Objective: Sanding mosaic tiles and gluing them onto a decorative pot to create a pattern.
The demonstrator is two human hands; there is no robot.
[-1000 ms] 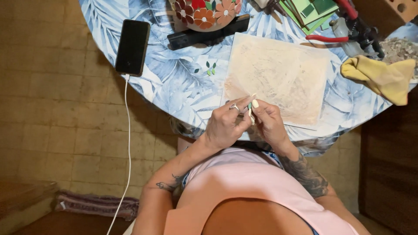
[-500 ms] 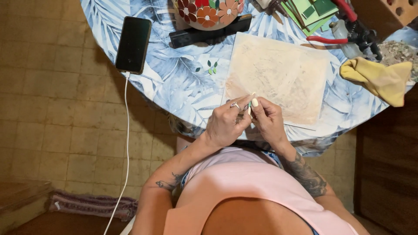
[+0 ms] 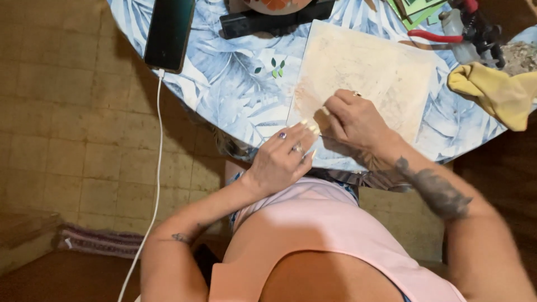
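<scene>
Small pale piece [image 3: 323, 111], too small to tell what kind, sits pinched in the fingertips of the right hand [image 3: 353, 120], just above the near left corner of a beige board [image 3: 369, 67]. Right hand closed on it, knuckles up, ring on one finger, tattooed forearm running back toward the body. Left hand [image 3: 282, 159] just beside, lower and to the left, fingers curled, tips by the board's edge and close to the right thumb; whether it grips anything can't be told. Rings on 2 fingers.

Board lies flat on a round table w/ a blue leaf-print cloth [image 3: 224, 95], near the table's front edge. Few small green bits [image 3: 274, 68] on the cloth left of the board. Further out: black phone [image 3: 169, 32] at the table's left edge w/ a white cable [image 3: 157, 168] hanging down to the tile floor; long black bar [image 3: 268, 19] at top; red-handled pliers [image 3: 442, 38] and a yellow cloth [image 3: 492, 92] at the right.
</scene>
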